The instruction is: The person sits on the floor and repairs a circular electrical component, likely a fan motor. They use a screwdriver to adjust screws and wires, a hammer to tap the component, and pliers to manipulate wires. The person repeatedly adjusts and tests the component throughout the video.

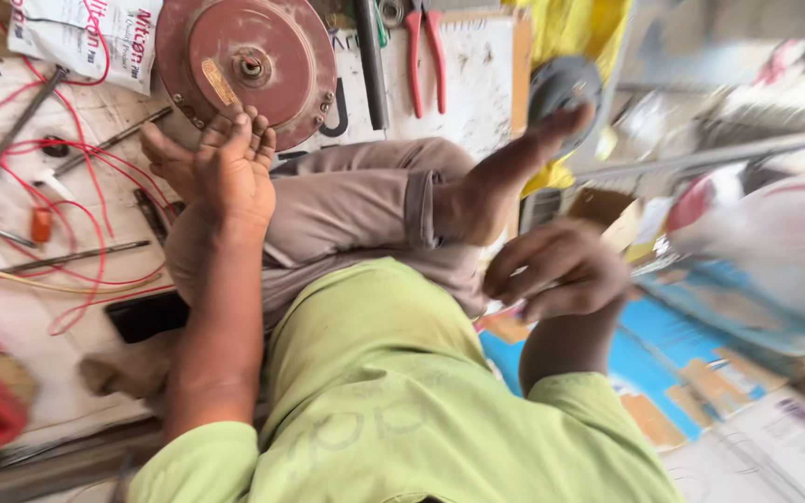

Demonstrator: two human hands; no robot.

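My left hand (235, 168) rests open-fingered against the heavy, rigid fan motor housing (246, 65); its rim offers grip. My right hand (556, 270) hangs loosely curled, empty.

Matt rusty metal disc (246, 67) — glossy plastic-handled pliers (426, 56)

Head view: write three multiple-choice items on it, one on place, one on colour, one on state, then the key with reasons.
1. Where do the left hand's fingertips rest?
A. on the round motor housing's rim
B. on the pliers
C. on the red crate

2. What colour are the pliers' handles?
A. blue
B. red
C. black

3. How is the right hand?
A. gripping a tool
B. flat on the floor
C. empty, fingers curled

Key: A, its fingertips meet the housing's lower rim; B, both handles are red; C, nothing shows in it.
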